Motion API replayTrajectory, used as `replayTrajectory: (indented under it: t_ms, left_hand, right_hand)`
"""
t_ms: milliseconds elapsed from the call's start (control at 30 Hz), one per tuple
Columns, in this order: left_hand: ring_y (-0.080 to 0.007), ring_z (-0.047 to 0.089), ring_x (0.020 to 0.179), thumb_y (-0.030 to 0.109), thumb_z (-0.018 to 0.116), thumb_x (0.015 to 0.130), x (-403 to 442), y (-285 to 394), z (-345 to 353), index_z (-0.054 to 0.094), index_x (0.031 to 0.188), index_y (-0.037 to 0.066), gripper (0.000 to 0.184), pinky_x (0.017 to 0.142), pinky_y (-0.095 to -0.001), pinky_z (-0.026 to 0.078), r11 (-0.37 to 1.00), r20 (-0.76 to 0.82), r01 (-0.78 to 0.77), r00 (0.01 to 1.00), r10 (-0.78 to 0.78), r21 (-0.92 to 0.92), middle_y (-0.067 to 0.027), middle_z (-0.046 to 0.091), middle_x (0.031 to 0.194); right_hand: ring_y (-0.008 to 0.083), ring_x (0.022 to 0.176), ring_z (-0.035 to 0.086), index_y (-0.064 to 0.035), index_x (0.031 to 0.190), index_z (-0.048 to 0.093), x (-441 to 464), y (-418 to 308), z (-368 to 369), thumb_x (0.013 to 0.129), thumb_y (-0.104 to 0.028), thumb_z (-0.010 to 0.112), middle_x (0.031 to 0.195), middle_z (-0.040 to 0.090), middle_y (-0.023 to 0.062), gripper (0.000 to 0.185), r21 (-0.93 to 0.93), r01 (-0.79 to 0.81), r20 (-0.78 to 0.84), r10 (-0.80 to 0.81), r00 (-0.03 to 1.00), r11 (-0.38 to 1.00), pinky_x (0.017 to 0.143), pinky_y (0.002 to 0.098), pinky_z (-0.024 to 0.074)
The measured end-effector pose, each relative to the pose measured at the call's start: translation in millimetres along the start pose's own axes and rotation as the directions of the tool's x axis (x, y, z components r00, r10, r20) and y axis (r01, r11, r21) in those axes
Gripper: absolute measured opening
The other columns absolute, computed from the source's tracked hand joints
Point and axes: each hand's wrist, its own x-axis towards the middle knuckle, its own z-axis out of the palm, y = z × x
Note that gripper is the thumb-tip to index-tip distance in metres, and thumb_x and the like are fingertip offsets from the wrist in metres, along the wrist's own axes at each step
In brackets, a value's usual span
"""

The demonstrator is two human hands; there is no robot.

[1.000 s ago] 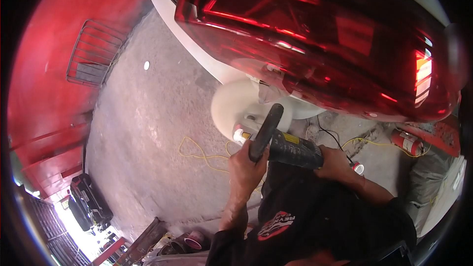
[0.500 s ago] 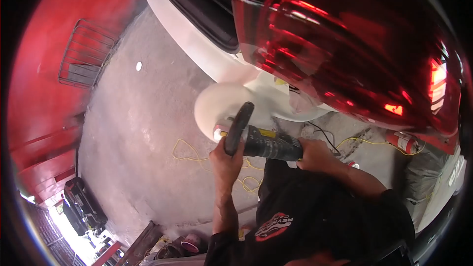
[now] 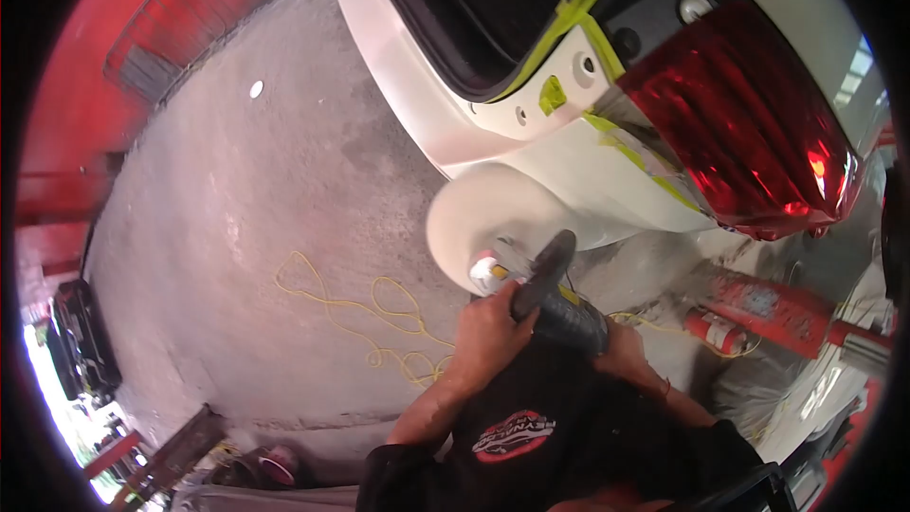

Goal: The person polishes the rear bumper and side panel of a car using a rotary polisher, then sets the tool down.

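Note:
A dark polisher (image 3: 580,324) with a large round pale pad (image 3: 474,213) is held in front of my body. My left hand (image 3: 491,332) is closed around its black front handle, near the pad. Around the rear of its body is wrapped my right hand (image 3: 626,353), partly hidden by the tool. The pad lies up against the lower side of a white car panel (image 3: 607,185); whether it presses on it I cannot tell. Above the panel is a glossy red tail light (image 3: 749,114), with yellow-green masking tape (image 3: 645,166) along the panel beside it.
A thin yellow cord (image 3: 351,303) lies looped on the grey floor (image 3: 237,199). To the right are a red cylinder (image 3: 716,332) and a red metal beam (image 3: 768,308). A wire rack (image 3: 166,28) leans by the red wall. A small white disc (image 3: 256,89) lies on the floor.
My view has shifted back from the tail light, showing more of the taped panel. The polisher and both hands appear farther right and lower, with both grips kept.

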Motion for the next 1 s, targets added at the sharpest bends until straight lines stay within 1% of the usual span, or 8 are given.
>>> replayTrajectory:
  t_ms: [167,300,467,633,733,900,933,1000]
  left_hand:
    - [-0.0413,0.069,0.079,0.024,0.075,0.083,-8,-2,18,0.068,0.108,0.005,0.032,0.069,-0.0479,0.056,0.999,0.029,0.039,0.999,-0.038,-0.034,-0.0208,0.07,0.081]
    - [-0.0427,0.068,0.08,0.024,0.076,0.083,6,-16,-9,0.069,0.105,0.004,0.03,0.067,-0.0479,0.055,0.995,-0.004,0.085,0.996,-0.086,-0.053,-0.0215,0.069,0.079]
    - [-0.0419,0.068,0.076,0.025,0.073,0.082,23,-49,-34,0.067,0.097,0.005,0.026,0.069,-0.0499,0.055,0.996,-0.193,0.074,0.978,-0.083,-0.052,-0.0199,0.068,0.075]
    - [-0.0419,0.068,0.076,0.025,0.072,0.083,35,-66,-52,0.07,0.1,0.003,0.029,0.069,-0.0492,0.055,0.992,-0.23,0.113,0.965,-0.123,-0.055,-0.0215,0.069,0.076]
    - [-0.0382,0.071,0.074,0.02,0.073,0.086,36,-66,-58,0.069,0.096,-0.002,0.025,0.063,-0.0423,0.055,0.993,-0.252,0.102,0.961,-0.112,-0.053,-0.0216,0.068,0.073]
    - [-0.0408,0.07,0.074,0.023,0.074,0.086,27,-55,-47,0.069,0.095,-0.001,0.026,0.062,-0.043,0.055,0.996,-0.187,0.089,0.978,-0.091,-0.022,-0.0222,0.068,0.073]
    - [-0.044,0.068,0.075,0.028,0.073,0.084,23,-48,-41,0.065,0.1,0.003,0.031,0.068,-0.0513,0.055,0.993,-0.106,0.115,0.988,-0.116,-0.013,-0.0219,0.068,0.075]
    - [-0.0437,0.068,0.075,0.028,0.072,0.084,14,-32,-30,0.064,0.1,0.003,0.031,0.068,-0.0516,0.055,0.994,-0.029,0.104,0.994,-0.105,-0.027,-0.0217,0.068,0.075]
  right_hand:
    - [0.0457,0.09,0.068,-0.0047,0.109,0.063,-1,41,18,0.069,-0.031,0.076,0.091,0.071,0.0237,0.05,0.025,0.043,-0.025,-0.042,0.999,0.999,0.081,0.0515,0.0542]
    - [0.0435,0.092,0.068,-0.0036,0.112,0.063,17,-17,3,0.067,-0.025,0.077,0.094,0.071,0.0232,0.051,-0.011,-0.004,-0.01,0.004,1.0,1.0,0.082,0.0489,0.0545]
    - [0.044,0.09,0.068,-0.0028,0.11,0.063,50,-54,2,0.067,-0.029,0.077,0.091,0.071,0.0232,0.052,-0.006,0.145,-0.007,-0.145,0.989,0.989,0.08,0.0504,0.0544]
    - [0.0437,0.09,0.068,-0.0026,0.107,0.063,75,-75,6,0.066,-0.029,0.077,0.091,0.071,0.0228,0.051,-0.048,0.183,0.025,-0.182,0.983,0.982,0.08,0.0498,0.0546]
    - [0.0437,0.089,0.068,-0.0023,0.107,0.063,77,-76,10,0.065,-0.029,0.077,0.09,0.07,0.0232,0.052,-0.058,0.188,0.034,-0.187,0.982,0.98,0.08,0.0497,0.0545]
    - [0.044,0.088,0.068,-0.0017,0.109,0.064,49,-71,0,0.065,-0.031,0.078,0.089,0.07,0.0241,0.055,-0.008,0.141,0.018,-0.141,0.99,0.99,0.08,0.0495,0.0546]
    - [0.044,0.089,0.068,-0.002,0.111,0.064,38,-62,-5,0.065,-0.032,0.079,0.089,0.071,0.0241,0.057,0.022,0.088,0.049,-0.089,0.995,0.996,0.08,0.0488,0.0547]
    - [0.044,0.09,0.069,-0.0022,0.112,0.064,18,-37,-7,0.065,-0.032,0.079,0.09,0.071,0.0241,0.058,0.043,0.035,0.081,-0.038,0.996,0.998,0.081,0.0481,0.0548]
